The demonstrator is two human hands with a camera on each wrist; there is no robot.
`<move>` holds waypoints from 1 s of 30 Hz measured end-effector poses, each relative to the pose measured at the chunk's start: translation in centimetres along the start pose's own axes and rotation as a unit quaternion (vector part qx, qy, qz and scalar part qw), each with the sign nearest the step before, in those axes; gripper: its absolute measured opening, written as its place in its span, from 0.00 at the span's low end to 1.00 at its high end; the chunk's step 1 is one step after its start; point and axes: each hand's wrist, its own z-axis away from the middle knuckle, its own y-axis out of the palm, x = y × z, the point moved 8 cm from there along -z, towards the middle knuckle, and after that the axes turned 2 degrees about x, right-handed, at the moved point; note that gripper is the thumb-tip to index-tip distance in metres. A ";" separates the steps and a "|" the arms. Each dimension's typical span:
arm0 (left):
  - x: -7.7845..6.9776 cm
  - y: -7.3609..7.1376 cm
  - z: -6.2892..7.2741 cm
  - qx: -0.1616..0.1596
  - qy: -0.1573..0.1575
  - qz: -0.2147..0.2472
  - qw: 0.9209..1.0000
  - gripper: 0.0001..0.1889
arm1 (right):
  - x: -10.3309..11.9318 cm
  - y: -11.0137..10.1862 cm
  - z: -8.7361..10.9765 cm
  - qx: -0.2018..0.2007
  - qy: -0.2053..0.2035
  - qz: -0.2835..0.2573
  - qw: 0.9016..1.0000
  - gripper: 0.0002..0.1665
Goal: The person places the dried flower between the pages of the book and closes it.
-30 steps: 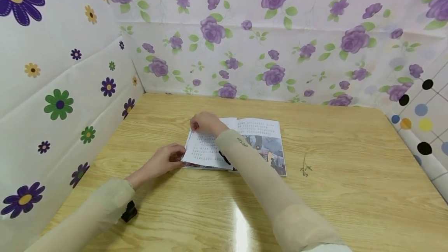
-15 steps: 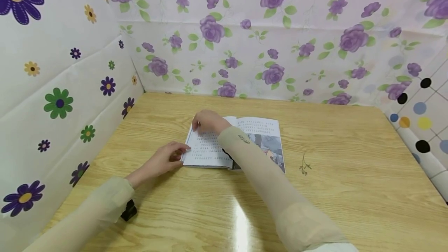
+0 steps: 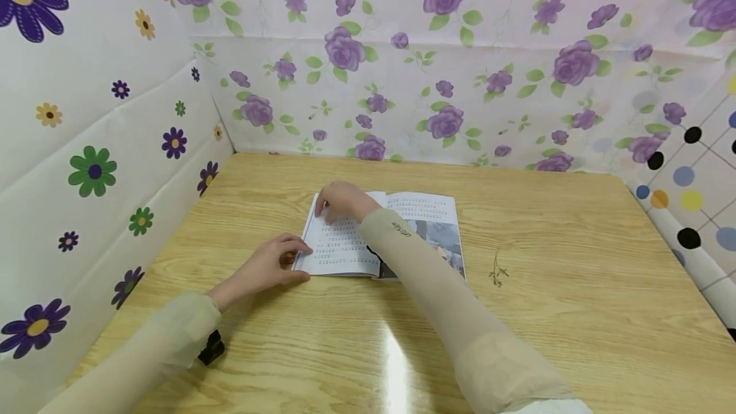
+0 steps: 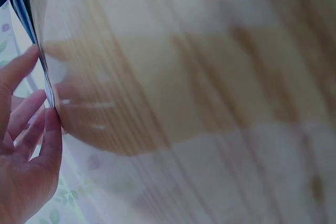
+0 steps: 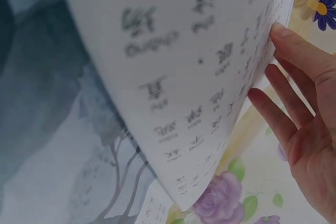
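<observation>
An open book (image 3: 422, 205) lies on the table, with a text page on its left and a text-and-picture page on its right. My left hand (image 3: 267, 267) is at the book's near left corner: the forefinger touches the page's left edge and the thumb lies by the bottom edge. My right hand (image 3: 345, 201) reaches across the book to the upper part of the left page. In the right wrist view, a fingertip of that right hand (image 5: 310, 98) touches the edge of the text page (image 5: 178, 66), its other fingers loosely extended. My right forearm covers part of the spine and picture.
A small sprig-like mark or plant (image 3: 498, 270) is on the wooden table (image 3: 575, 273), right of the book. Flower-printed cloth (image 3: 402, 101) stands behind the table, with more cloth at the left and right sides. A black object (image 3: 212, 347) shows beside my left sleeve.
The left page, a little raised at its near edge before, now lies flatter. My left forefinger has come onto its edge, and the left thumb has moved out along the near corner.
</observation>
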 end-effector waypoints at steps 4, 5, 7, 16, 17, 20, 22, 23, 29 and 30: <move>0.0 0.2 0.0 -0.003 -0.007 -0.012 1.000 0.21 | -0.1 0.1 0.0 0.001 0.005 -0.003 1.000 0.15; 0.0 0.2 0.0 -0.003 -0.008 -0.013 1.000 0.21 | -0.1 0.1 0.0 0.002 0.007 -0.005 1.000 0.16; 0.0 0.3 0.0 -0.003 -0.013 -0.012 1.000 0.21 | -0.3 0.2 0.0 0.005 0.013 -0.013 1.000 0.16; -0.1 0.1 0.0 -0.003 -0.014 -0.004 1.000 0.20 | 0.0 0.2 0.8 0.001 -0.028 -0.027 0.999 0.18; 0.0 0.2 0.0 -0.002 -0.018 -0.003 1.000 0.20 | -0.1 0.2 1.1 -0.002 -0.031 -0.034 0.999 0.19; -0.1 0.2 0.0 0.002 -0.016 0.001 1.000 0.19 | -0.4 -0.3 2.3 -0.015 -0.045 -0.059 0.997 0.19; -0.1 0.3 0.0 0.004 -0.017 0.000 1.000 0.19 | -0.7 -1.0 3.2 -0.025 -0.053 -0.076 0.995 0.19; -0.1 0.3 0.0 0.005 -0.020 -0.001 1.000 0.19 | -0.9 -1.3 3.7 -0.031 -0.059 -0.085 0.994 0.19; 0.1 0.2 -0.2 0.003 -0.028 -0.003 1.000 0.19 | -2.4 -4.0 6.3 -0.078 -0.067 -0.132 0.986 0.19; 0.1 0.2 -0.2 0.002 -0.029 -0.004 1.000 0.19 | -2.8 -4.4 6.7 -0.085 -0.063 -0.137 0.985 0.19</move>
